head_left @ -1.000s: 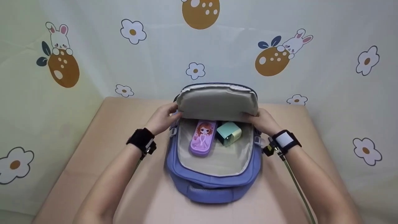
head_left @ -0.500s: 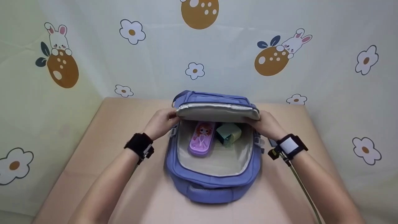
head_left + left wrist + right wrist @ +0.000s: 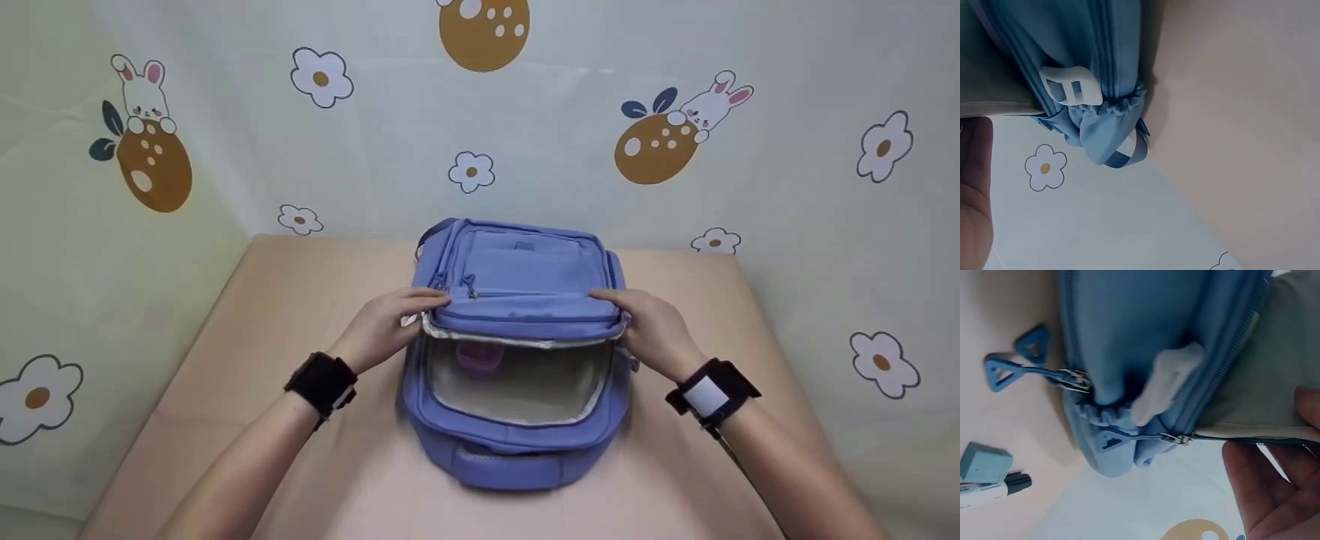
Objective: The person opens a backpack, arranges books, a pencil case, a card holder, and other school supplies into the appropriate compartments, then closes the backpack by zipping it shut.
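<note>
Backpack flap (image 3: 529, 266) pinched by left grip (image 3: 381, 328) and right grip (image 3: 661, 330), purple case (image 3: 480, 357) partly hidden

Small screened-off nook, perhaps a makeshift recording corner

Pale, softly creased sheeting (image 3: 555, 135), printed with white daisy-like flowers (image 3: 471, 172), spotted orange-brown fruits (image 3: 154, 169) and white rabbits (image 3: 142, 94), encloses a smooth peach-beige table (image 3: 300, 285) at the back and both sides. Black camera-bearing wrist straps (image 3: 321, 382) point to a recording set-up, while the playful print would suit a home; which of the two it is cannot be told
</note>
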A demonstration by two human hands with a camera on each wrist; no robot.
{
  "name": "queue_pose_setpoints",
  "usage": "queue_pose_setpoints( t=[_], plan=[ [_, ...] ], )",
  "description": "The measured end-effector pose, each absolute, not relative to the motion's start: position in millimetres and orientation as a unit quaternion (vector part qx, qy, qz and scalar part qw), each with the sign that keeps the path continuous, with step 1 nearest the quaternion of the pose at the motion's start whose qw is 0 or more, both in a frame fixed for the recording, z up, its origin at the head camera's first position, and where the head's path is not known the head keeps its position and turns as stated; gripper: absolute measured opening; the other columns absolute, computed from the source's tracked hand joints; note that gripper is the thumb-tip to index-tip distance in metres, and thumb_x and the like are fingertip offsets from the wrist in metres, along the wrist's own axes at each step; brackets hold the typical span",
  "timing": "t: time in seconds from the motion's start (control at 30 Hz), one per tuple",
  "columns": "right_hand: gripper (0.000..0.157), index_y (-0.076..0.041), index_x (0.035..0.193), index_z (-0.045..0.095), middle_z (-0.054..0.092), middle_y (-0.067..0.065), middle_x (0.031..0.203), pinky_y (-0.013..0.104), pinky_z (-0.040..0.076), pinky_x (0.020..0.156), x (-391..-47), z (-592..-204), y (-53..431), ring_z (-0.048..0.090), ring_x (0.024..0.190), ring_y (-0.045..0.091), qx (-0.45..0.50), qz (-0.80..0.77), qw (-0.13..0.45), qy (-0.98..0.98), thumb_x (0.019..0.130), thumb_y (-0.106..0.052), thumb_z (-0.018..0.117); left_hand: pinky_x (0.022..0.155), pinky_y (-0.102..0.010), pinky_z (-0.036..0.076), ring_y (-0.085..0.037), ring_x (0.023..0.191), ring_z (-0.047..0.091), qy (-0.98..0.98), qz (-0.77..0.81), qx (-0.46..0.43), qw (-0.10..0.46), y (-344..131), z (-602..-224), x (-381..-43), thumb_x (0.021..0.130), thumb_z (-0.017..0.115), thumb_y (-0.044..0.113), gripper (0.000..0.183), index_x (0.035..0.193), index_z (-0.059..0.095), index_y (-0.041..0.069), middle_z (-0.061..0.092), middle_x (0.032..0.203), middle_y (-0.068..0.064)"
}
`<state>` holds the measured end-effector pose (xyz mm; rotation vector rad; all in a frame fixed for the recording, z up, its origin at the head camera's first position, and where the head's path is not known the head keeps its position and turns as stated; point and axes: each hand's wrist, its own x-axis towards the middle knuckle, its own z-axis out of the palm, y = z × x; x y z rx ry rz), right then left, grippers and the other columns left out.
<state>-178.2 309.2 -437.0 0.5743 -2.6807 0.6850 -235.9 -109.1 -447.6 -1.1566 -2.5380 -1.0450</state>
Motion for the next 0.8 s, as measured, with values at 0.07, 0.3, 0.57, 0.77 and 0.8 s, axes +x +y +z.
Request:
queue_pose_setpoints(
  t=[0.07, 0.3, 0.57, 0.77, 0.8],
  plan=[
    [0.047, -0.01, 0.132, 0.07, 0.069, 0.014, 0.128, 0.053, 0.05, 0.099, -175.3, -441.1, 309.5, 0.064, 0.119, 0.036, 0.214, 0.234, 0.174, -0.932, 0.088, 0.007, 0.07, 0.101, -0.039, 0.051, -0.022, 0.124, 0.061, -0.844, -0.338, -0.405, 0.099, -110.8, -450.0, -231.9, 0.09, 0.068, -0.007, 0.047, 0.131, 0.071, 0.015, 0.067, 0.131, -0.004],
    [0.049, -0.007, 0.129, 0.07, 0.07, 0.012, 0.128, 0.051, 0.051, 0.098, -164.9, -453.0, 308.1, 0.065, 0.117, 0.035, 0.264, 0.22, 0.233, -0.91, 0.083, 0.008, 0.076, 0.099, -0.035, 0.051, -0.019, 0.117, 0.063, -0.817, -0.311, -0.462, 0.15, -113.6, -455.4, -220.9, 0.082, 0.07, -0.014, 0.046, 0.122, 0.07, 0.009, 0.068, 0.122, -0.004],
    [0.053, -0.001, 0.119, 0.064, 0.066, 0.011, 0.131, 0.037, 0.047, 0.103, -144.4, -467.0, 307.7, 0.061, 0.121, 0.029, 0.303, 0.19, 0.268, -0.894, 0.071, 0.018, 0.071, 0.098, -0.037, 0.051, -0.022, 0.112, 0.062, -0.801, -0.286, -0.5, 0.164, -112.9, -463.9, -206.8, 0.08, 0.071, -0.013, 0.036, 0.108, 0.06, 0.006, 0.065, 0.118, -0.008],
    [0.05, -0.002, 0.108, 0.06, 0.062, 0.014, 0.124, 0.037, 0.049, 0.099, -129.2, -473.3, 306.4, 0.06, 0.115, 0.031, 0.339, 0.198, 0.282, -0.875, 0.063, 0.016, 0.07, 0.095, -0.039, 0.053, -0.025, 0.115, 0.061, -0.79, -0.264, -0.525, 0.176, -114.9, -470.2, -197.0, 0.079, 0.072, -0.01, 0.031, 0.103, 0.059, 0.007, 0.063, 0.124, -0.01],
    [0.048, -0.003, 0.106, 0.061, 0.062, 0.013, 0.122, 0.037, 0.05, 0.096, -127.4, -474.6, 306.3, 0.061, 0.113, 0.03, 0.348, 0.197, 0.289, -0.87, 0.062, 0.015, 0.07, 0.094, -0.038, 0.054, -0.025, 0.115, 0.061, -0.788, -0.262, -0.527, 0.179, -115.2, -471.2, -196.1, 0.08, 0.072, -0.01, 0.031, 0.103, 0.059, 0.006, 0.063, 0.125, -0.01]
  ],
)
